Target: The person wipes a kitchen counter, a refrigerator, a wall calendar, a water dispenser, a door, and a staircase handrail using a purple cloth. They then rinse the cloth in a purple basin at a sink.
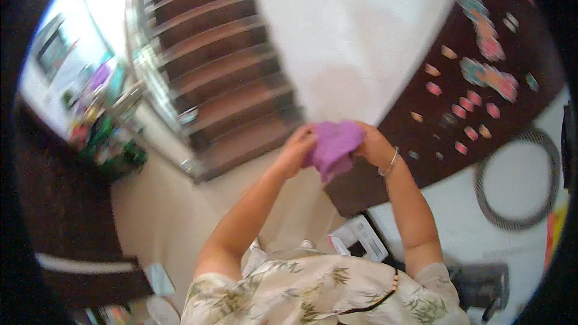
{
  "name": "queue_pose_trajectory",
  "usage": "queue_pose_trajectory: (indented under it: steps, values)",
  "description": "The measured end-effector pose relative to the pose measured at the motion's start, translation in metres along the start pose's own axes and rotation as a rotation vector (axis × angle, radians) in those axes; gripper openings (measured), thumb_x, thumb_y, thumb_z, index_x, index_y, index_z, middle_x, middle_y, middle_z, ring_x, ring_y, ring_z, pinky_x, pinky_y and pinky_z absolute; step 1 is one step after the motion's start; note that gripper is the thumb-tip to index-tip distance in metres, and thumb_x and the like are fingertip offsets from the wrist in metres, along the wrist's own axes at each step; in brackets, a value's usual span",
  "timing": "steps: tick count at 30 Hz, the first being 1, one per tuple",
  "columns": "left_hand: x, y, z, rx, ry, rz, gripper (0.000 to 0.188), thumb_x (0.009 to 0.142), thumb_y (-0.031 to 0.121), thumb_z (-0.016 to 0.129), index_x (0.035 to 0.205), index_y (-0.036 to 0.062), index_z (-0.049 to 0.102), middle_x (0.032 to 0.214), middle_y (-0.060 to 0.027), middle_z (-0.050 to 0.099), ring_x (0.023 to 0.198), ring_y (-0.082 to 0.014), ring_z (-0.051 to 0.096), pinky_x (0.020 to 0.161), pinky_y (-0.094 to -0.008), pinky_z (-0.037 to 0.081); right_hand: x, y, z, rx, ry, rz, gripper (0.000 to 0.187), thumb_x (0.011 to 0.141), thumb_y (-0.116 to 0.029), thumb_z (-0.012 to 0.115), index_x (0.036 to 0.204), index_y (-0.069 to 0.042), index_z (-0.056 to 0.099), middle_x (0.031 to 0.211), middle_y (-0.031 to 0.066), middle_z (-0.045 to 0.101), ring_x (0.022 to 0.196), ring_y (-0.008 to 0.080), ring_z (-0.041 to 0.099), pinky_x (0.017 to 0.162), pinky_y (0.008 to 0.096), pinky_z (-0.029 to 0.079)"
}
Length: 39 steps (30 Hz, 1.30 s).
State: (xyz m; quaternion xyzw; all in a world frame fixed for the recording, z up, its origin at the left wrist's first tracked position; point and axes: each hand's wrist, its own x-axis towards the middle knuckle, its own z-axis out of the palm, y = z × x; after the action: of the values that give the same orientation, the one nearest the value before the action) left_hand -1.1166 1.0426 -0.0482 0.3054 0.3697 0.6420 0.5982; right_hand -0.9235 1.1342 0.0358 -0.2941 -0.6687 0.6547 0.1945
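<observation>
A purple cloth [336,147] is stretched between my two hands, bunched and hanging in folds in front of me. My left hand [299,151] grips its left side, with the fingers closed on the fabric. At the right edge my right hand [373,144] is closed on it too; a bracelet [391,161] circles that wrist. Both arms reach forward at about chest height, above the floor and the near corner of a dark brown surface. Motion blurs the fingertips, and part of them is hidden by the cloth.
A staircase [223,66] with dark treads and a railing [159,93] rises ahead to the left. On the right, the dark brown surface [409,171] bears several pink and orange paper shapes [466,103]. A grey ring [480,183] lies nearer; a white box [367,238] sits below my right arm.
</observation>
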Motion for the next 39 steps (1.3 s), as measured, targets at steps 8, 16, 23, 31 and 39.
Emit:
queue_pose_trajectory:
  steps: [8, 16, 23, 31, 39]
  values:
    - [-0.114, 0.078, -0.176, 0.225, 0.243, 0.125, 0.026, 0.091, 0.016, 0.059, 0.113, 0.0030, 0.061, 0.093, -0.0040, 0.065, 0.080, -0.0108, 0.060, 0.071, -0.0257, 0.050, 0.113, -0.012, 0.199, 0.021, -0.185, -0.154, 0.024, 0.092, -0.006, 0.049, 0.112, 0.002, 0.059, 0.103, 0.0047, 0.063, 0.090, 0.0134, 0.060, 0.078, 0.0265, 0.050]
    - [-0.229, 0.190, -0.330, 0.370, 0.771, 0.304, 0.062, 0.092, 0.034, 0.057, 0.141, 0.0030, 0.034, 0.134, -0.0132, 0.046, 0.118, -0.0201, 0.046, 0.100, -0.0339, 0.037, 0.226, -0.030, 0.437, 0.350, -0.349, -0.029, 0.021, 0.096, -0.020, 0.049, 0.109, -0.006, 0.056, 0.094, 0.0024, 0.060, 0.082, 0.0150, 0.060, 0.077, 0.0348, 0.054]
    - [-0.244, 0.238, -0.419, 0.300, 0.854, 0.421, 0.037, 0.091, 0.007, 0.056, 0.127, 0.0050, 0.049, 0.106, -0.0078, 0.061, 0.093, -0.0141, 0.059, 0.081, -0.0248, 0.048, 0.296, -0.021, 0.565, 0.539, -0.250, 0.019, 0.016, 0.096, -0.021, 0.050, 0.105, -0.009, 0.056, 0.088, 0.0001, 0.061, 0.074, 0.0121, 0.059, 0.066, 0.0305, 0.053]
    - [-0.251, 0.293, -0.476, 0.391, 0.897, 0.437, 0.041, 0.092, 0.017, 0.056, 0.131, 0.0066, 0.050, 0.120, -0.0056, 0.059, 0.104, -0.0155, 0.058, 0.081, -0.0297, 0.046, 0.420, -0.023, 0.600, 0.099, -0.054, -0.515, 0.023, 0.091, -0.019, 0.059, 0.105, -0.001, 0.060, 0.088, -0.0009, 0.060, 0.074, 0.0067, 0.052, 0.069, 0.0228, 0.045]
    - [-0.214, 0.345, -0.557, 0.477, 1.072, 0.556, 0.032, 0.091, 0.008, 0.056, 0.121, -0.0024, 0.054, 0.114, -0.0095, 0.060, 0.106, -0.0165, 0.056, 0.092, -0.0288, 0.043, 0.507, -0.017, 0.661, -0.932, -0.024, -1.210, 0.020, 0.080, -0.020, 0.062, 0.098, -0.013, 0.064, 0.110, 0.0052, 0.059, 0.112, 0.0259, 0.050, 0.096, 0.0458, 0.035]
